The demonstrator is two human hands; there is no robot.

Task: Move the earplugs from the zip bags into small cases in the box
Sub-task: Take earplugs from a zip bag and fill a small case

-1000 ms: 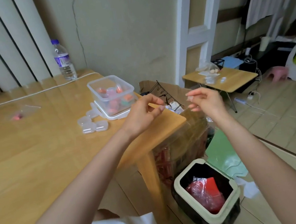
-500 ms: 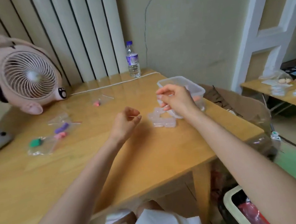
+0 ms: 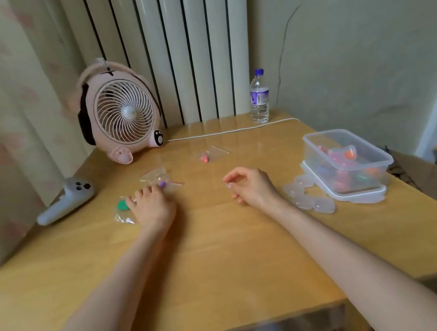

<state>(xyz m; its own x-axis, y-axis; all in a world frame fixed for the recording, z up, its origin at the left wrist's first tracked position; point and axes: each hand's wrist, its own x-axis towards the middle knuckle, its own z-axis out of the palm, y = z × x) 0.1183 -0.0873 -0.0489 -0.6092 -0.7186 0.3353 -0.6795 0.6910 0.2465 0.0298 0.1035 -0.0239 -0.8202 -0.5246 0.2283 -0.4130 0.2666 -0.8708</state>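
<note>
Three clear zip bags lie on the wooden table (image 3: 222,248): one holding a green earplug (image 3: 123,205) and one with a purple earplug (image 3: 162,184), both at the left hand's (image 3: 152,207) fingertips, and a third with a red earplug (image 3: 205,158) farther back. The left hand rests palm down, fingers spread flat on the bags, gripping nothing clearly. The right hand (image 3: 250,186) hovers mid-table, fingers loosely curled and empty. Right of it, small clear cases (image 3: 309,197) sit just beside a clear plastic box (image 3: 350,159) holding filled cases. A pink fan (image 3: 124,113), water bottle (image 3: 259,97) and grey controller (image 3: 68,203) stand behind.
</note>
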